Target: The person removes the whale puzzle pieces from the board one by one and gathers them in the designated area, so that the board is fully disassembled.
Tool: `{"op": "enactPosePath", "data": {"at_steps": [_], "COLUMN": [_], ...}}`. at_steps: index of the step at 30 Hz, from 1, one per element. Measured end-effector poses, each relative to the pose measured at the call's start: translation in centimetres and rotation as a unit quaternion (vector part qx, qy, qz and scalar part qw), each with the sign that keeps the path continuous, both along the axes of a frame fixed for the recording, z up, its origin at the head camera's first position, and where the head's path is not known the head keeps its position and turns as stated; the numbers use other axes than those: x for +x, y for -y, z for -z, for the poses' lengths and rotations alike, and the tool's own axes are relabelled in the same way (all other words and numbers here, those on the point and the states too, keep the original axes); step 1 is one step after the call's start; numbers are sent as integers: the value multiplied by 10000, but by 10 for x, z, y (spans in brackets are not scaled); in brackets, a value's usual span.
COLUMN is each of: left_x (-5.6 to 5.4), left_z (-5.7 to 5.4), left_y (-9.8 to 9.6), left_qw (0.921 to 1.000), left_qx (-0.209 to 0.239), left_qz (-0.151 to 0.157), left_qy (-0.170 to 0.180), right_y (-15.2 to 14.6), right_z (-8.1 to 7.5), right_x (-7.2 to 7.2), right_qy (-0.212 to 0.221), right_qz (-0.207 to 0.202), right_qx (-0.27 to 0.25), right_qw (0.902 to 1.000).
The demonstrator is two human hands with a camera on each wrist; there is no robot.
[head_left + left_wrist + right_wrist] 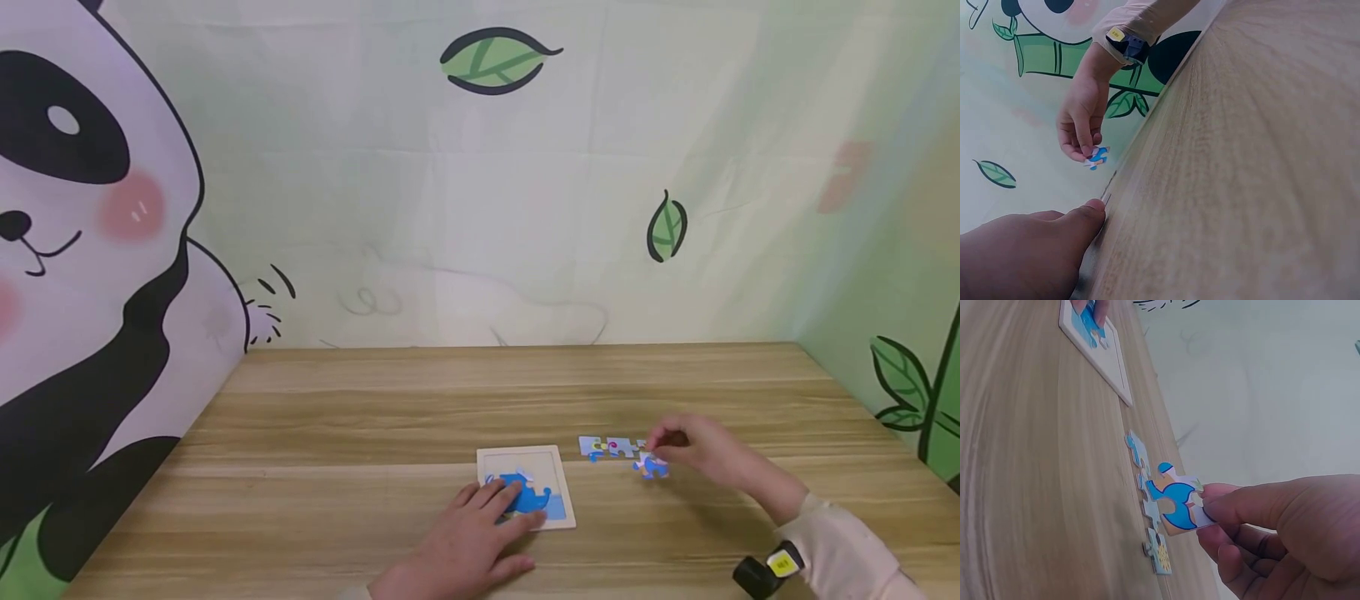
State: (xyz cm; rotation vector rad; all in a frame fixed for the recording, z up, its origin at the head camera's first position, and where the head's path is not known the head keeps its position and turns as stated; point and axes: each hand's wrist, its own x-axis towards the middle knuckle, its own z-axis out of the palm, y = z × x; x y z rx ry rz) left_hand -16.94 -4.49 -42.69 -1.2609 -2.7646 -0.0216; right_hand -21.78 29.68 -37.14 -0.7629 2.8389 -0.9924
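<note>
A jigsaw piece (1179,500) in blue, white and orange is pinched between the thumb and fingers of my right hand (701,450). In the right wrist view it is raised off the table, overlapping a row of loose jigsaw pieces. My left hand (468,542) lies with fingers extended over the lower left of a pale-framed puzzle tray (567,504). Joined blue pieces (534,500) fill the tray's lower part, some covered by the fingers. Its upper part shows bare backing (536,460).
To the right of the tray, loose pieces (591,446) lie in a row on the wood-grain table (337,483); one has a yellow pattern (1161,553). A panda-print wall (480,208) stands behind the table. A black device with a yellow label (783,562) sits on the right wrist.
</note>
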Motion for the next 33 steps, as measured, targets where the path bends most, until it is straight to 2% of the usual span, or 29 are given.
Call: {"op": "enactPosePath", "data": {"at_steps": [9,19,33], "left_x": [1,0,0], "left_z": [0,1,1], "left_y": [1,1,1], "left_qw": [10000,10000,9999], "left_qx": [15,41,6], "left_qz": [-27,-1,17], "left_qy": [-35,16,-99], "right_y": [-6,-11,-12], "right_z": [1,9,19], "right_x": [-1,-7,-10], "right_qy": [289,703,625], "right_qz": [-136,-313,-211], "right_qx": [75,6,63], "right_qw": [9995,9970,9978]}}
